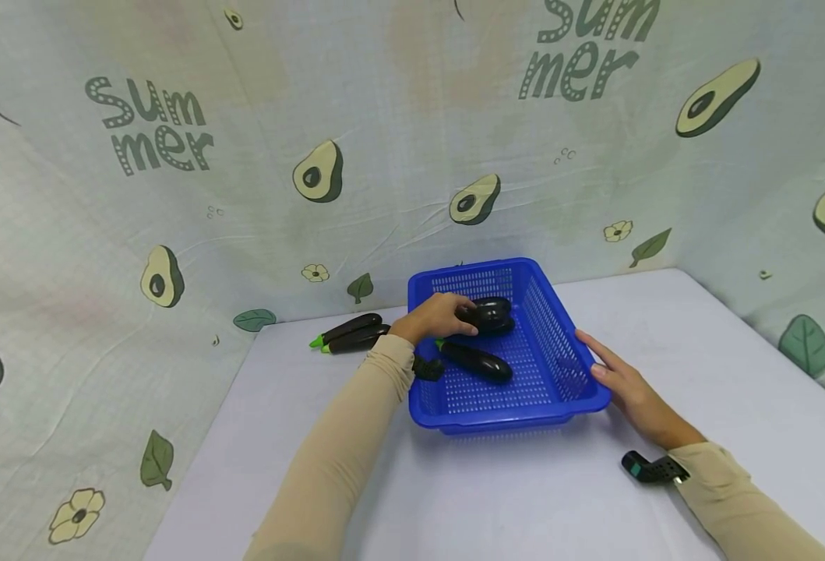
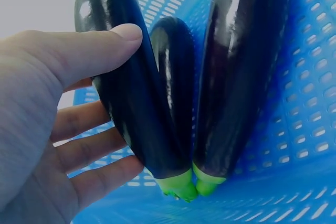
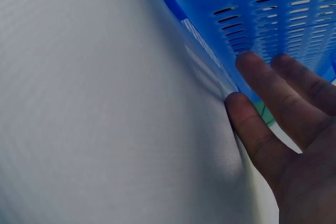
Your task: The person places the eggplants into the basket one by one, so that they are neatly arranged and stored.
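Observation:
In the left wrist view, my left hand holds a dark glossy eggplant with a green stem end, thumb on top and fingers along its far side. Two more eggplants lie beside it, a partly hidden one and a larger one. All are inside a blue perforated plastic basket. Nearer the basket's front, in the head view, lies a separate-looking eggplant. My right hand touches the basket's right side, its fingers fairly straight and spread against the outer wall in the right wrist view.
Two eggplants with green stem ends lie on the white table, left of the basket. Behind the table hangs a pale cloth printed with avocados and leaves. My left forearm crosses the table's left part.

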`<act>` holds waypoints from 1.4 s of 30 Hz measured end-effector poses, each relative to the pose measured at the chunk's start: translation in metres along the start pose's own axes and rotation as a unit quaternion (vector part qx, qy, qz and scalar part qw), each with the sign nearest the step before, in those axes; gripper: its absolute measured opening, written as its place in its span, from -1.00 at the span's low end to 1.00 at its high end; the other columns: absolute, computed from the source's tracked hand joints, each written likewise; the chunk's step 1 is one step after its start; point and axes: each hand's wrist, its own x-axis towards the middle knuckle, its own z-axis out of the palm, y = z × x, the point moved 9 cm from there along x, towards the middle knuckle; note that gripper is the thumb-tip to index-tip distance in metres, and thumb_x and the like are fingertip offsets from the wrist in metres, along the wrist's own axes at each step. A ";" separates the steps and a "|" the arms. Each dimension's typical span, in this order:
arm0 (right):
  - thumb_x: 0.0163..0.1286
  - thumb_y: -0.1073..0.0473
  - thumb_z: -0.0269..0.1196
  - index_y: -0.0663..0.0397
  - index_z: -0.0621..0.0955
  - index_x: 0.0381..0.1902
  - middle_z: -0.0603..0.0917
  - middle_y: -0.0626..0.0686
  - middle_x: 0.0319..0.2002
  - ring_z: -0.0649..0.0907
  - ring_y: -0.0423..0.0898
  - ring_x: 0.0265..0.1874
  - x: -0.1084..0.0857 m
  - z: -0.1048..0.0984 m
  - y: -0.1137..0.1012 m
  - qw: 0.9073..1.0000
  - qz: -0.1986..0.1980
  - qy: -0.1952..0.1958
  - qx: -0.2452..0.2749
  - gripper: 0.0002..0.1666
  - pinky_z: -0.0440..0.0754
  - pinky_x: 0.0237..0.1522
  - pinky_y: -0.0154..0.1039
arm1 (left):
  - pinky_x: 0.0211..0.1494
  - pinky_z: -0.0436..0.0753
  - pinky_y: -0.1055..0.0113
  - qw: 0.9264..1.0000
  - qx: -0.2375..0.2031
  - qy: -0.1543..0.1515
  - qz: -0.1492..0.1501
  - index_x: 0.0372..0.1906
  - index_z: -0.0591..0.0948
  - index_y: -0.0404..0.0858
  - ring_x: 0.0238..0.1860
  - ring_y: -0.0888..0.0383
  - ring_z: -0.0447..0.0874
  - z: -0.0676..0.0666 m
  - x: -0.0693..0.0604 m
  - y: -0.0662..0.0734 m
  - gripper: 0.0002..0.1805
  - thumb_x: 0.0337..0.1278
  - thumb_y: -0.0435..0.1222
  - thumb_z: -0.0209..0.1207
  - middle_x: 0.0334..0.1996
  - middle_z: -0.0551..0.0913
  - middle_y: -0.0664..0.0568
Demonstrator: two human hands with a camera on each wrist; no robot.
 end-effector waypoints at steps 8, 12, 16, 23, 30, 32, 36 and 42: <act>0.65 0.01 -0.19 -0.28 -0.02 0.63 -0.15 0.18 0.61 -0.08 0.45 0.48 0.000 0.000 0.000 1.000 0.007 0.003 -0.001 -0.33 -0.07 0.23 0.59 | 0.24 0.53 0.21 1.000 -0.003 -0.008 -0.007 0.29 0.58 -0.14 0.13 0.11 0.61 0.003 -0.001 -0.002 -0.43 0.20 -0.09 0.38 0.13 0.66 -0.04; 0.65 0.02 -0.19 -0.27 -0.01 0.63 -0.15 0.19 0.60 -0.08 0.46 0.48 0.001 -0.001 0.001 1.000 0.006 0.003 0.000 -0.33 -0.06 0.22 0.59 | 0.23 0.53 0.21 1.000 0.004 -0.013 -0.010 0.29 0.58 -0.14 0.13 0.11 0.61 0.004 0.000 0.001 -0.43 0.20 -0.09 0.38 0.13 0.66 -0.03; 0.65 0.03 -0.19 -0.29 0.00 0.63 -0.14 0.19 0.60 -0.06 0.45 0.48 0.001 -0.001 0.004 1.000 0.007 0.004 0.003 -0.33 -0.05 0.23 0.59 | 0.24 0.52 0.22 1.000 0.011 -0.016 -0.009 0.28 0.60 -0.14 0.13 0.11 0.60 0.005 0.000 0.005 -0.44 0.20 -0.08 0.38 0.13 0.66 -0.02; 0.65 0.06 -0.18 -0.24 -0.02 0.64 -0.14 0.18 0.60 -0.08 0.43 0.49 0.000 -0.001 0.001 1.000 -0.001 -0.003 0.010 -0.33 -0.07 0.24 0.58 | 0.26 0.49 0.23 0.999 0.034 -0.023 -0.010 0.27 0.61 -0.14 0.15 0.12 0.57 0.008 0.003 0.007 -0.44 0.19 -0.07 0.39 0.17 0.64 -0.01; 0.66 0.05 -0.19 -0.31 -0.01 0.63 -0.12 0.11 0.61 -0.04 0.33 0.51 0.001 -0.004 0.001 1.000 0.006 0.005 0.001 -0.34 -0.02 0.29 0.50 | 0.25 0.49 0.23 0.999 0.043 -0.024 -0.008 0.26 0.61 -0.14 0.12 0.16 0.55 0.009 0.009 0.009 -0.45 0.19 -0.06 0.39 0.15 0.64 0.03; 0.65 0.03 -0.19 -0.32 -0.01 0.63 -0.12 0.10 0.61 -0.06 0.35 0.51 0.000 -0.004 0.002 1.000 0.008 0.006 0.000 -0.34 -0.03 0.29 0.51 | 0.25 0.49 0.23 0.999 0.043 -0.026 -0.006 0.27 0.61 -0.14 0.11 0.16 0.55 0.009 0.009 0.011 -0.44 0.19 -0.07 0.39 0.14 0.64 0.03; 0.65 0.01 -0.18 -0.31 -0.01 0.63 -0.15 0.10 0.61 -0.11 0.40 0.50 0.000 -0.003 0.004 1.000 0.006 0.003 0.003 -0.33 -0.09 0.25 0.58 | 0.24 0.50 0.23 0.999 0.043 -0.030 -0.009 0.27 0.61 -0.13 0.12 0.16 0.56 0.009 0.008 0.012 -0.44 0.19 -0.07 0.39 0.13 0.65 0.04; 0.65 0.02 -0.18 -0.31 0.00 0.63 -0.15 0.12 0.61 -0.11 0.42 0.49 0.001 -0.002 0.006 1.000 0.006 0.004 0.006 -0.33 -0.10 0.24 0.59 | 0.22 0.51 0.23 0.998 0.041 -0.035 -0.013 0.29 0.59 -0.16 0.11 0.13 0.59 0.011 0.007 0.008 -0.43 0.22 -0.07 0.37 0.11 0.67 -0.01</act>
